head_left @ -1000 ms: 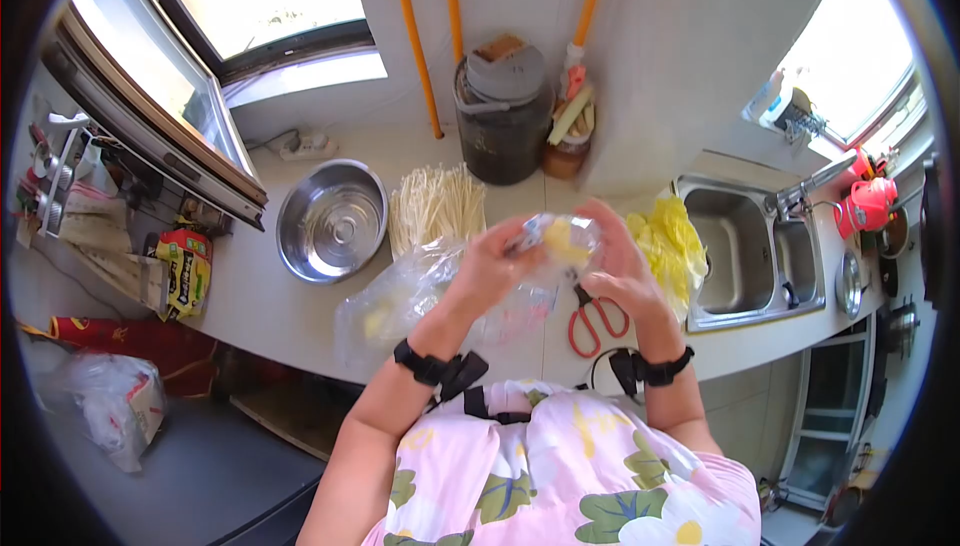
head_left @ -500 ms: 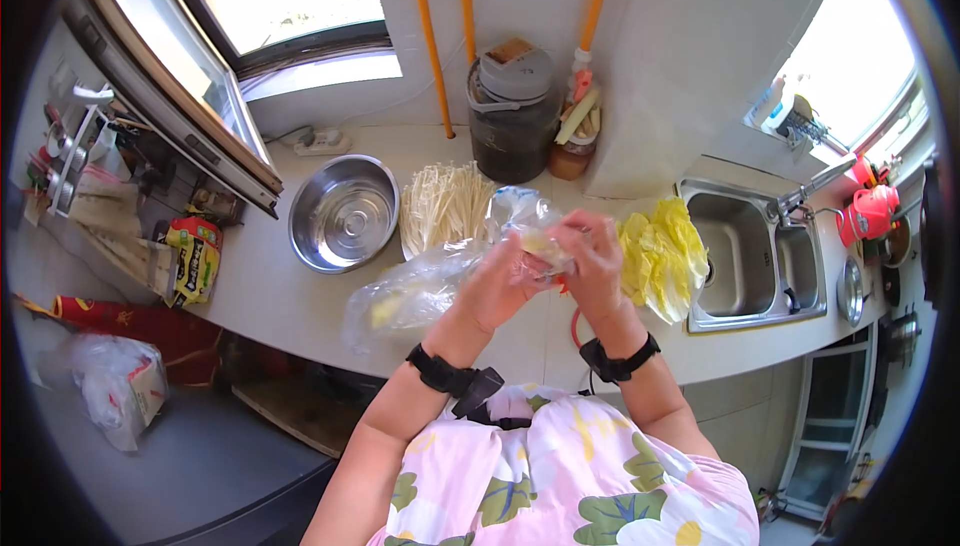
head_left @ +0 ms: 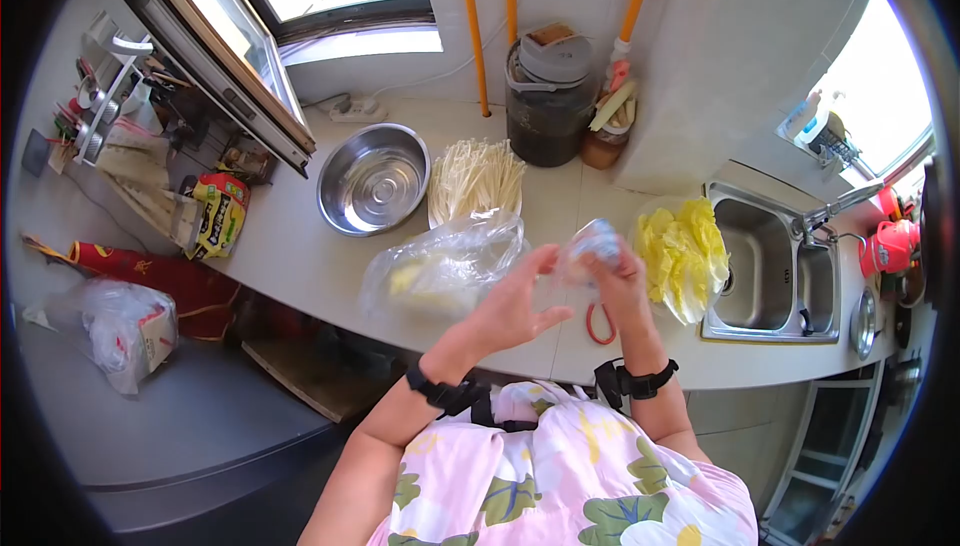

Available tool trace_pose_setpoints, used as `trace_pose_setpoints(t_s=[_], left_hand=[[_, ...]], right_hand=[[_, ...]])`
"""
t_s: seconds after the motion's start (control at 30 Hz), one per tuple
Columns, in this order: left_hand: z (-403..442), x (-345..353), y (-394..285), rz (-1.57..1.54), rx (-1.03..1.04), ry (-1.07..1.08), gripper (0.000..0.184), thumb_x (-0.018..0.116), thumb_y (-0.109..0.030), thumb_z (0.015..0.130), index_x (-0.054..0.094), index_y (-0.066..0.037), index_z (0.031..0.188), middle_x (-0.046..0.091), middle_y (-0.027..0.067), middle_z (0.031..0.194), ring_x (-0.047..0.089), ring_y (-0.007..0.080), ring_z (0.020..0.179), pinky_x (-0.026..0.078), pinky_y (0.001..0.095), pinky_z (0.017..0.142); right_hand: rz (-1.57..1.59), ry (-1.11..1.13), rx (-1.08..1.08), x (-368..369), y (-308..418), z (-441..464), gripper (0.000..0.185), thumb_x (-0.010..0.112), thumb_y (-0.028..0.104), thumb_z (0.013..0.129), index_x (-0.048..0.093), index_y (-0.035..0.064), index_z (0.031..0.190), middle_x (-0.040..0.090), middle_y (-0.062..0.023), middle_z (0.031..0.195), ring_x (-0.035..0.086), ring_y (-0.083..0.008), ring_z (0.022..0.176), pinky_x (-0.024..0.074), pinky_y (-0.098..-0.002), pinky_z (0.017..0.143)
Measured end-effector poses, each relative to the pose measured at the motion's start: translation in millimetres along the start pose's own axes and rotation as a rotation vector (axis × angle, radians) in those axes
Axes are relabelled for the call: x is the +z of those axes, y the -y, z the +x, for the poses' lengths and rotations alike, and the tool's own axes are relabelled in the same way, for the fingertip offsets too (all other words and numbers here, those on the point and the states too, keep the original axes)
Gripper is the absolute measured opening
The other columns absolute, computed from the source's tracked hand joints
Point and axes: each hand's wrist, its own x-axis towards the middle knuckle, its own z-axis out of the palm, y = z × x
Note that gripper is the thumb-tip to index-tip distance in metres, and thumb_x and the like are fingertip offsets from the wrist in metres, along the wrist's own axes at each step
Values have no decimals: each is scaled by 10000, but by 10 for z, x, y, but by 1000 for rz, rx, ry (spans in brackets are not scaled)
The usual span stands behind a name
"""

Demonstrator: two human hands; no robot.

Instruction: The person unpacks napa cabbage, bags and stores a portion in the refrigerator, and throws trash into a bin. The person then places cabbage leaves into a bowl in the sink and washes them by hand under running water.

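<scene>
My right hand (head_left: 625, 286) is closed round a crumpled clear plastic wrapper (head_left: 592, 244) with blue print. To its left, my left hand (head_left: 510, 306) is empty, thumb and fingers spread apart. Beside that hand lies a clear plastic bag (head_left: 455, 261) with something pale yellow inside. Enoki mushrooms (head_left: 478, 181) are fanned out behind the bag. A red loop (head_left: 601, 325), perhaps a scissors handle, lies on the counter below the wrapper. Yellow-green leaves (head_left: 685, 258) are piled just right of my right hand.
A steel bowl (head_left: 374, 186) stands at the back left of the counter (head_left: 300, 266). Against the wall are a dark lidded bucket (head_left: 548, 111) and a jar (head_left: 606, 146). On the right is a double sink (head_left: 755, 276); an open window (head_left: 215, 71) juts in at left.
My left hand has let go of the wrapper and opened, drawing away to the left. The wrapper stays in my right hand, a bit farther right. The red loop has come into fuller view.
</scene>
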Motion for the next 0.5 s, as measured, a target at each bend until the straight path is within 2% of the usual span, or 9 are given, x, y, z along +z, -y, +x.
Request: trace_pose_setpoints(t_s=[0.03,0.1,0.13,0.17,0.23,0.3,0.37,0.43,0.5], left_hand=[[-114,-46,-3,3,-5,-3,781,784,-209,736,354,-116,1382,494,111,1277,506,253,1170,422,406,962],[-331,-221,-13,889,87,-230,823,786,-269,694,363,-142,1388,441,104,1353,366,289,1311,264,503,1082],[-409,-317,163,1006,9,-215,821,782,-303,679,381,-153,1380,417,104,1383,306,294,1349,183,531,1099],[-482,-419,429,1121,-72,-203,822,777,-337,663,398,-165,1372,392,104,1414,246,298,1387,103,559,1117],[-623,-705,775,1297,-118,-351,590,739,-285,712,535,-155,1250,500,100,1322,382,292,1310,254,534,1074],[-802,-1113,1193,997,-443,-371,308,681,-202,791,621,-128,1084,612,77,1164,545,250,1144,439,417,931],[-871,-1300,1133,345,-675,-689,145,604,-127,870,625,-84,1006,660,41,1007,621,174,983,497,293,758],[-971,-1370,1148,113,-658,-817,168,592,-113,883,609,-56,1040,648,49,1016,615,159,980,492,275,767],[-1082,-1328,1136,-121,-639,-935,191,580,-98,897,594,-28,1074,637,56,1026,610,144,978,487,258,776]], right_hand=[[4,5,3,-82,-32,28,383,660,101,861,523,14,1208,651,-43,971,613,-122,910,497,-266,759],[-207,-243,-13,-265,-93,115,322,640,106,853,538,17,1145,647,-100,976,616,-144,905,504,-305,749],[-204,-242,-13,-332,-182,159,322,640,106,853,538,17,1145,647,-100,976,616,-144,905,504,-305,749],[-455,-254,1,-396,-308,220,317,637,104,831,539,22,1122,637,-121,988,622,-191,915,503,-333,766],[-706,-261,13,-439,-555,366,313,633,103,809,540,28,1098,628,-141,1000,628,-237,924,501,-362,783],[-946,-178,-268,-428,-767,552,370,662,137,751,547,40,1089,585,-169,1025,589,-345,966,484,-403,829],[-928,-152,-264,-351,-910,797,379,673,158,741,565,30,1081,573,-167,1034,580,-347,972,477,-395,837],[-907,-126,-260,-274,-1064,1012,390,684,179,730,584,21,1072,561,-164,1043,570,-349,977,470,-387,844],[-1150,-138,-328,-212,-1223,1123,334,679,180,726,617,42,1024,561,-141,1049,574,-330,968,476,-389,848]])
